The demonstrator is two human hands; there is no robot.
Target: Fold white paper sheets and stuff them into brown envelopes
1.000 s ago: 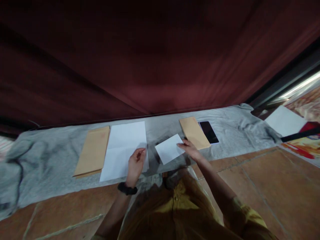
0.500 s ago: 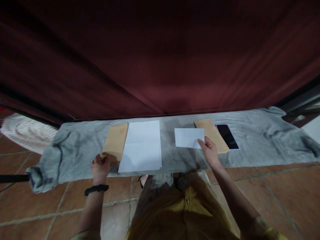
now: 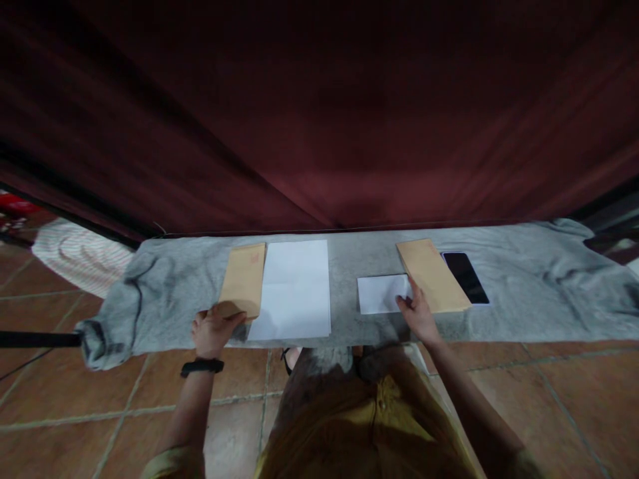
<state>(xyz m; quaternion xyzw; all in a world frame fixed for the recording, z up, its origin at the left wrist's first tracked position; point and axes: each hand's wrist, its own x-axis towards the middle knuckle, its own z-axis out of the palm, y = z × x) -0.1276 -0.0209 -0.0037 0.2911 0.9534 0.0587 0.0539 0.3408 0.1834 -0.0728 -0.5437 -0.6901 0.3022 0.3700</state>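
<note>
My left hand (image 3: 215,330), a dark band on its wrist, is closed at the lower left corner of a brown envelope (image 3: 243,276), probably the top one of a small pile. Thumb and fingers lie along its bottom edge. To the right, my right hand (image 3: 419,316) rests at the right end of a folded white sheet of paper (image 3: 375,295), which lies on the grey cloth. Its thumb and forefinger are spread apart over that end. Large white sheets (image 3: 297,286) lie beside the left envelope. Another brown envelope pile (image 3: 435,276) sits just beyond my right hand.
A dark-screened phone (image 3: 465,276) lies at the right, partly against the envelopes. Grey cloth (image 3: 539,286) covers the narrow table. A dark red curtain (image 3: 319,133) hangs behind it. Striped fabric (image 3: 82,256) shows at the far left, above the tiled floor (image 3: 239,432).
My left hand has moved in onto the envelope's lower edge. The folded paper has come down onto the cloth, and my right hand has loosened around it. The view has shifted slightly.
</note>
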